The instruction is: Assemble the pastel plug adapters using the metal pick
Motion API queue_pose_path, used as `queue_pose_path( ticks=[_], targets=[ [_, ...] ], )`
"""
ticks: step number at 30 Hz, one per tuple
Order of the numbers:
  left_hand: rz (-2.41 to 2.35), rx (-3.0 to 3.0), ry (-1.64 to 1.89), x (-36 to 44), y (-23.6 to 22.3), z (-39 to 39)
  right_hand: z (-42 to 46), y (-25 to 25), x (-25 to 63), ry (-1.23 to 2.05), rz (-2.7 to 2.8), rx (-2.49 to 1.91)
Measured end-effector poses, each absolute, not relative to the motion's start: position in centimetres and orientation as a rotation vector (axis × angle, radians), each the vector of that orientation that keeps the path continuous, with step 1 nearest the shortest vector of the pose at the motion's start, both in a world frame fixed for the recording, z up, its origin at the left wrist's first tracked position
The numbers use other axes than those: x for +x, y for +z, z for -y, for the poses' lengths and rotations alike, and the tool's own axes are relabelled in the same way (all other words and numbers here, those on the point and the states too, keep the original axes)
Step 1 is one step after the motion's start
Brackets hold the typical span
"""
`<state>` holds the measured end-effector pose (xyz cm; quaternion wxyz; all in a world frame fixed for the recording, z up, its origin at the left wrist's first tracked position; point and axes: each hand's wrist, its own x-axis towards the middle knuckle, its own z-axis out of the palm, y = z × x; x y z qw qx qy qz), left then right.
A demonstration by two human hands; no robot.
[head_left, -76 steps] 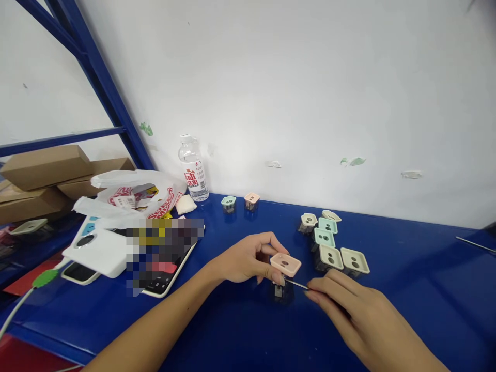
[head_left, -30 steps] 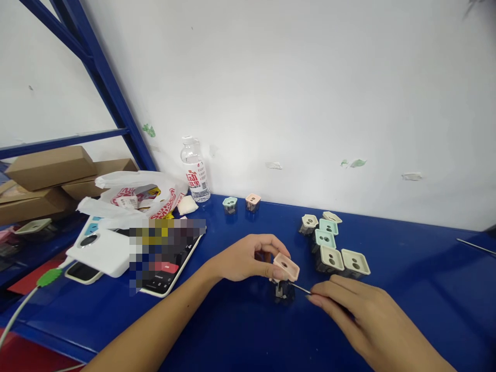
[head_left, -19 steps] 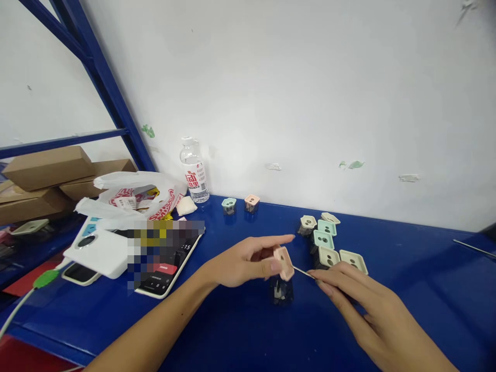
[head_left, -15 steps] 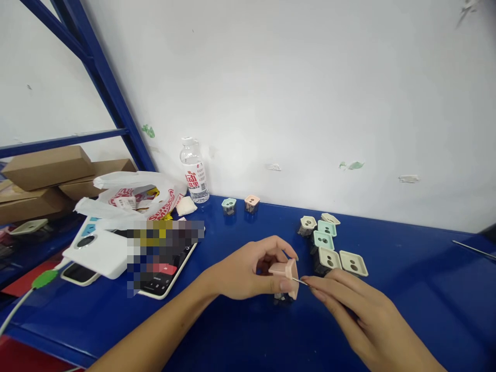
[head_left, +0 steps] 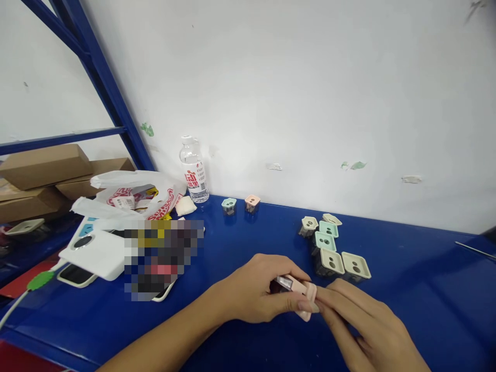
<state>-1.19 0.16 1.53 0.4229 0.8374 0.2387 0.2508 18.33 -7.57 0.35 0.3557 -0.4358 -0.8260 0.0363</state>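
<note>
Grip of left hand and right hand around pink plastic housing

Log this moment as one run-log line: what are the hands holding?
left hand: holds pink plastic square cap, dark housing | right hand: fingers against cap | nearby: cream square cap, mint square cap on blue table

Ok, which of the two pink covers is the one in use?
The pink cover held in the left hand, with the right hand against it. The other pink cover sits untouched at the far edge of the blue table.
</note>
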Motion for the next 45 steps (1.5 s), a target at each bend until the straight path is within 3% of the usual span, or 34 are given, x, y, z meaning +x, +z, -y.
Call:
queue_pose_path(
  ticks=[8, 14, 21, 28, 35, 38, 45],
  targets=[
    [-0.778, 1.892, 0.826, -2.0, 1.3, -2.0, 6.6, 1.6, 19.7, 0.428, 1.909, -1.479],
    [-0.615, 1.952, 0.561, -1.9, 3.1, -1.0, 6.8, 1.5, 18.4, 0.766, 1.557, -1.487],
    [-0.708, 2.391, 0.608, -1.5, 2.4, -0.1, 7.2, 0.1, 17.4, 0.526, 1.574, -1.426],
    [-0.889, 2.817, 0.783, -1.4, 2.1, 0.1, 6.9, 0.8, 17.2, 0.722, 1.625, -1.392],
    [-0.79, 2.702, 0.52, -1.8, 3.2, 0.1, 6.6, 0.5, 17.4, 0.906, 1.747, -1.301],
    [-0.959, 2.599, 0.492, -1.9, 3.8, -0.2, 6.9, 0.5, 17.5, 0.904, 1.737, -1.297],
    [-1.26, 2.425, 0.158, -1.8, 4.2, 0.3, 6.0, 0.4, 17.5, 1.414, 1.42, -1.272]
  ],
)
